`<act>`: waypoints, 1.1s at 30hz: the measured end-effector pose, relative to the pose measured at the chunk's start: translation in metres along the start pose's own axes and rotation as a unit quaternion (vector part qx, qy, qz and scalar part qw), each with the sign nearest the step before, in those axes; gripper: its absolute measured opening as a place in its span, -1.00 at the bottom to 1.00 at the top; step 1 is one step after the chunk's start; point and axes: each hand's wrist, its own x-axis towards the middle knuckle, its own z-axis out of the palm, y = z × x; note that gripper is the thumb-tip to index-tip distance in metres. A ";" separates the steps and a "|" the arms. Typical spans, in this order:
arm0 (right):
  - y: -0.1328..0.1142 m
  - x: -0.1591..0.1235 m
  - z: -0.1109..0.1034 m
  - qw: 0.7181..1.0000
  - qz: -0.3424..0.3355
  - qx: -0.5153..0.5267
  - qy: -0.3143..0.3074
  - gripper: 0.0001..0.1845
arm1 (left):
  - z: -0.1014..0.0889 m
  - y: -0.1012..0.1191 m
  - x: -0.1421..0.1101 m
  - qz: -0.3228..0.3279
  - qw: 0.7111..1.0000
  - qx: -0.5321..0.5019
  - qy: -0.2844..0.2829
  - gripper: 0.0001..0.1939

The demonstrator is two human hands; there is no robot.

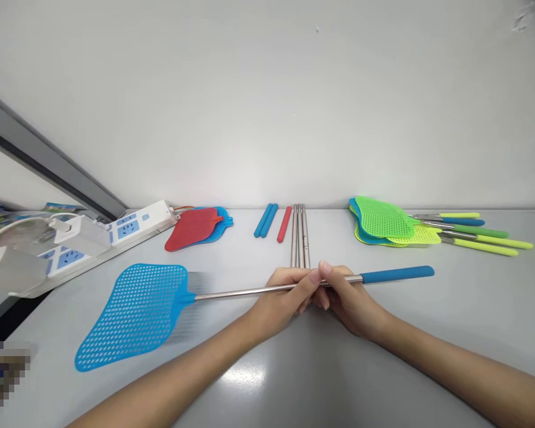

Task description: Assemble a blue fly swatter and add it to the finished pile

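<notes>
Two bare hands pinch the steel shaft [245, 291] of a blue fly swatter [223, 293] just below the centre of the frame, the left hand [279, 303] and the right hand [350, 303] pressed close together, their fingertips [324, 268] almost meeting around the rod, though the hands themselves hide exactly how each finger sits. The swatter lies nearly level across the lower middle of the frame, above a pale tabletop [303, 380]. It looks light and stiff along its length, but the smooth steel may turn or slip in the fingers; the blue sleeve [396, 274] at the right end looks softer and is probably the surest place to take hold, while the perforated plastic head [134, 315] at the left looks thin and likely to flex. Just beyond the hands, a bundle of bare steel rods [300, 235] lies side by side, with two blue sleeves [264, 220] and a red sleeve [284, 224] to its left. Further left sit a red swatter head [191, 229] over a blue one, then a white power strip [138, 229] at the upper left. To the right lie stacked green and yellow swatter heads [378, 219] and a row of sleeved rods [472, 235]
</notes>
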 end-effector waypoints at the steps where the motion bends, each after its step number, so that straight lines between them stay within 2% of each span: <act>1: 0.000 0.000 0.000 1.000 -0.003 -0.002 -0.004 -0.45 | 0.000 0.000 0.000 -0.001 1.000 0.000 0.000 -0.57; 8: 0.000 0.001 -0.001 0.999 -0.022 0.004 -0.030 -0.52 | -0.002 0.003 -0.002 -0.005 1.000 0.019 0.005 -0.54; 24: -0.006 0.001 0.002 0.999 -0.006 -0.024 -0.041 -0.60 | -0.003 0.003 -0.002 -0.023 1.000 0.015 0.010 -0.59; 33: -0.009 0.000 0.005 0.999 -0.003 -0.037 -0.040 -0.57 | -0.003 0.001 -0.002 -0.007 1.000 -0.007 0.008 -0.57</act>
